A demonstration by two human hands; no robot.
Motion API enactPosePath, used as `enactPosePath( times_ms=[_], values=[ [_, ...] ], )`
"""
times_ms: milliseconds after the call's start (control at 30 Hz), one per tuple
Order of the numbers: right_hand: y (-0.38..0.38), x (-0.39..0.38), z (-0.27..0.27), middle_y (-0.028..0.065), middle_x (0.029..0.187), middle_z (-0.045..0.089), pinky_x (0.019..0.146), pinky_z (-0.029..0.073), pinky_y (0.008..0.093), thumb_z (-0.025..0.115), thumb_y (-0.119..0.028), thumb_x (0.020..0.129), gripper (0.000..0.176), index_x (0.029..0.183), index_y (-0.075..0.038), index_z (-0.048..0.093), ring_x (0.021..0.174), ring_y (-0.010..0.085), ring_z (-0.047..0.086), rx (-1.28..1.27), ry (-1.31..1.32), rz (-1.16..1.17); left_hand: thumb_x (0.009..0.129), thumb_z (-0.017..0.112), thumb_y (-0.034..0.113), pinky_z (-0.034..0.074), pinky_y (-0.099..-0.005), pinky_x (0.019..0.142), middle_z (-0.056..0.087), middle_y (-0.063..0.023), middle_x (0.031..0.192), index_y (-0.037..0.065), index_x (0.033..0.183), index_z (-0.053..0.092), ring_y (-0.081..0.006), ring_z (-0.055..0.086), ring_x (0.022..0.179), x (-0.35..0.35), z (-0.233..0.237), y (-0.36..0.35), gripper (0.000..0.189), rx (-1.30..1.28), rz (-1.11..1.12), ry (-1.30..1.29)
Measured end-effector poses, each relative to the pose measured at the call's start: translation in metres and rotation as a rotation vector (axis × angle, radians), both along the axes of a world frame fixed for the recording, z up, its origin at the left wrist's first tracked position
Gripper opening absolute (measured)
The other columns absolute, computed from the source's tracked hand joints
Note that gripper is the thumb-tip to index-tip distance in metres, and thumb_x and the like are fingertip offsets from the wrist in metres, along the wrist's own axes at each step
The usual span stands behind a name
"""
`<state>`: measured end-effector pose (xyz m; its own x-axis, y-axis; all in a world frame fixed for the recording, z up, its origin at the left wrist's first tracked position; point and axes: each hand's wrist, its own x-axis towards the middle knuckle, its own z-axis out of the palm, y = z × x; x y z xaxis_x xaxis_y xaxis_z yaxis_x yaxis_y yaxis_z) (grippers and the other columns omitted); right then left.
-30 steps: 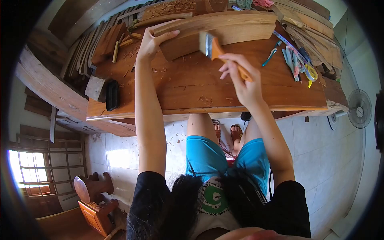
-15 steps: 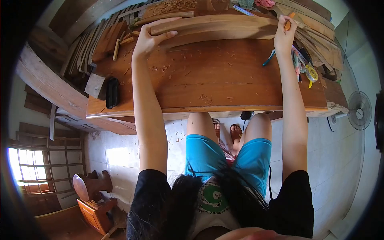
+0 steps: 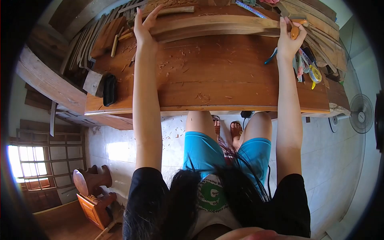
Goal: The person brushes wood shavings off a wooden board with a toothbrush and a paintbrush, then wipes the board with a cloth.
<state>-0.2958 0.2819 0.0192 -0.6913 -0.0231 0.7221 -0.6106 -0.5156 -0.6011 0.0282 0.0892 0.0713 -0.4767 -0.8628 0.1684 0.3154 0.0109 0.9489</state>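
A long, pale wooden board [image 3: 216,27] lies across the far part of the wooden table [image 3: 216,76], looking bowed in this wide view. At its left end is my left hand [image 3: 145,31], fingers spread and apart, the palm side beside the board's end. By the right end, my right hand [image 3: 289,45] is closed around a small orange-handled tool [image 3: 295,31]; its head is partly visible and I cannot make out its kind. Wood shavings [image 3: 203,97] are scattered over the table.
A black tray-like object [image 3: 110,90] and a wood block [image 3: 94,83] sit at the left. Yellow measuring tape [image 3: 315,74], pens and a teal-handled item [image 3: 271,56] lie at the right. Wood strips are stacked along both sides. A fan [image 3: 361,114] stands at far right.
My left hand has opened from its grip on the board's left end, fingers now spread upward. My right hand has shifted slightly right and down, turning the orange-handled tool.
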Motion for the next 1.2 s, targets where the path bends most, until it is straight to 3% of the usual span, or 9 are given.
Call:
enactPosePath(
  times_ms=[67, 167, 300, 400, 600, 700, 800, 1000, 1200],
  values=[
    [0.007, -0.001, 0.0, 0.0154, 0.11, 0.063, 0.096, 0.045, 0.0288, 0.079, -0.01, 0.084, 0.046, 0.112, -0.005, 0.042, 0.111, 0.0181, 0.06, 0.049, -0.064, 0.04, 0.097, 0.032, 0.06, 0.02, -0.0475, 0.116, 0.045, -0.012, 0.15, 0.0, 0.138, 0.051, -0.0286, 0.036, 0.136, -0.002, 0.001, 0.001, 0.076, 0.179, 0.153, -0.076],
    [0.02, -0.005, 0.003, 0.021, 0.123, 0.059, 0.1, 0.046, 0.0293, 0.078, -0.007, 0.083, 0.05, 0.116, -0.004, 0.041, 0.115, 0.0196, 0.058, 0.173, -0.175, 0.131, 0.096, 0.038, 0.059, 0.026, -0.0494, 0.113, 0.047, -0.0141, 0.147, 0.0, 0.134, 0.053, -0.0294, 0.036, 0.136, 0.006, -0.003, -0.016, 0.072, 0.388, 0.039, -0.067],
    [0.035, -0.006, 0.008, 0.0218, 0.128, 0.057, 0.1, 0.048, 0.0292, 0.077, -0.003, 0.083, 0.051, 0.12, -0.001, 0.043, 0.115, 0.0203, 0.059, 0.27, -0.218, 0.218, 0.092, 0.047, 0.061, 0.035, -0.0509, 0.106, 0.044, -0.0159, 0.149, 0.008, 0.139, 0.053, -0.0304, 0.038, 0.135, 0.005, -0.007, -0.017, 0.071, 0.308, 0.073, -0.112],
    [0.048, -0.005, 0.011, 0.0208, 0.131, 0.057, 0.099, 0.048, 0.0292, 0.078, -0.003, 0.083, 0.051, 0.121, 0.0, 0.045, 0.114, 0.0197, 0.06, 0.364, -0.205, 0.247, 0.09, 0.05, 0.059, 0.037, -0.0524, 0.105, 0.046, -0.0136, 0.148, 0.012, 0.142, 0.052, -0.0296, 0.039, 0.134, 0.0, -0.005, -0.011, 0.07, 0.161, 0.164, -0.367],
    [0.068, 0.002, 0.0, 0.0222, 0.137, 0.054, 0.096, 0.049, 0.0281, 0.077, -0.003, 0.083, 0.048, 0.12, -0.001, 0.046, 0.111, 0.0182, 0.062, 0.424, -0.165, 0.295, 0.092, 0.047, 0.054, 0.042, -0.0395, 0.102, 0.052, -0.0074, 0.143, 0.014, 0.141, 0.054, -0.0219, 0.047, 0.127, 0.002, -0.012, -0.015, 0.064, -0.037, -0.002, -0.418],
    [0.074, 0.007, -0.007, 0.0242, 0.14, 0.052, 0.095, 0.049, 0.0279, 0.078, -0.002, 0.082, 0.048, 0.119, -0.003, 0.046, 0.114, 0.0187, 0.061, 0.455, -0.121, 0.277, 0.095, 0.043, 0.047, 0.04, -0.0314, 0.102, 0.055, -0.0042, 0.14, 0.012, 0.14, 0.054, -0.0183, 0.05, 0.124, 0.001, -0.013, -0.018, 0.058, -0.006, -0.107, -0.301],
    [0.075, 0.012, -0.009, 0.0255, 0.141, 0.05, 0.097, 0.049, 0.0287, 0.079, 0.0, 0.08, 0.05, 0.118, -0.005, 0.046, 0.12, 0.0197, 0.057, 0.485, -0.137, 0.291, 0.096, 0.041, 0.039, 0.036, -0.0303, 0.105, 0.058, -0.0037, 0.132, 0.006, 0.139, 0.054, -0.0172, 0.05, 0.121, 0.0, -0.024, -0.034, 0.055, -0.038, -0.144, -0.235],
    [0.076, 0.014, -0.013, 0.0261, 0.14, 0.05, 0.101, 0.049, 0.0301, 0.079, 0.005, 0.077, 0.053, 0.116, -0.004, 0.045, 0.126, 0.0207, 0.054, 0.494, -0.158, 0.299, 0.091, 0.051, 0.028, 0.038, -0.0315, 0.1, 0.061, -0.0039, 0.098, 0.001, 0.123, 0.063, -0.0181, 0.055, 0.105, -0.003, -0.044, -0.052, 0.044, 0.058, -0.069, -0.039],
    [0.073, 0.014, -0.012, 0.0261, 0.14, 0.05, 0.098, 0.051, 0.0308, 0.078, 0.008, 0.077, 0.052, 0.115, -0.004, 0.044, 0.119, 0.0214, 0.059, 0.483, -0.161, 0.333, 0.089, 0.05, 0.018, 0.044, -0.0386, 0.099, 0.059, -0.0085, 0.095, -0.007, 0.116, 0.059, -0.023, 0.057, 0.097, -0.001, -0.052, -0.07, 0.038, 0.055, -0.049, 0.16]
  ],
)
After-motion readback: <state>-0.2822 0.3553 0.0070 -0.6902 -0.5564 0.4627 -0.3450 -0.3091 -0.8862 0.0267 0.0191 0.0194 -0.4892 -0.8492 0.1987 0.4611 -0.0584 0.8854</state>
